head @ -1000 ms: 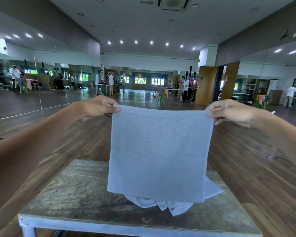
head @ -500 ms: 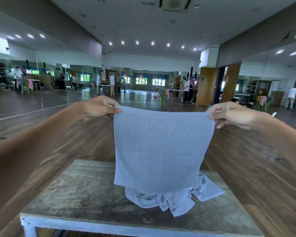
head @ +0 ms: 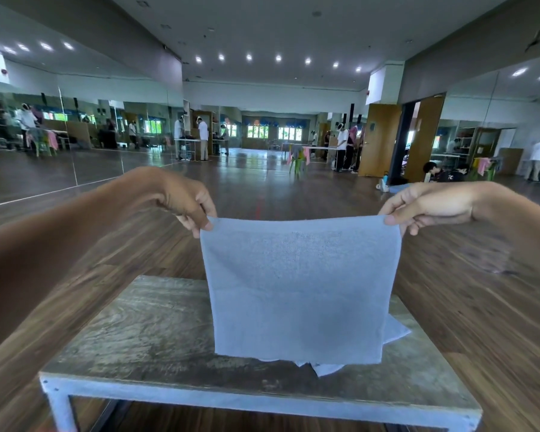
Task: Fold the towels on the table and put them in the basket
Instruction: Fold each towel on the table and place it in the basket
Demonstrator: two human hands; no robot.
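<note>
Pale blue towel [head: 300, 291], held upright and spread flat in the air above the table [head: 144, 332]. Its top edge is stretched nearly straight between the two hands. Its lower edge hangs close over the table top, and whether it touches cannot be told. Left hand [head: 184, 201]: thumb and curled fingers pinch the towel's upper left corner. Right hand [head: 427, 207]: thumb and fingers pinch the upper right corner, with the forearm reaching in from the right. A second pale cloth [head: 398, 332] lies on the table behind the hanging towel, showing only below its lower edge and past its right side. The table has a worn, grey-brown wooden top on a pale metal frame. All around it is a dark wooden floor [head: 480, 307]. A mirrored wall [head: 28, 169] runs along the left and a wooden door [head: 379, 138] stands at the right. In the far background are standing people at tables, too small to describe, and a green chair [head: 297, 162] draped with pink cloth
</note>
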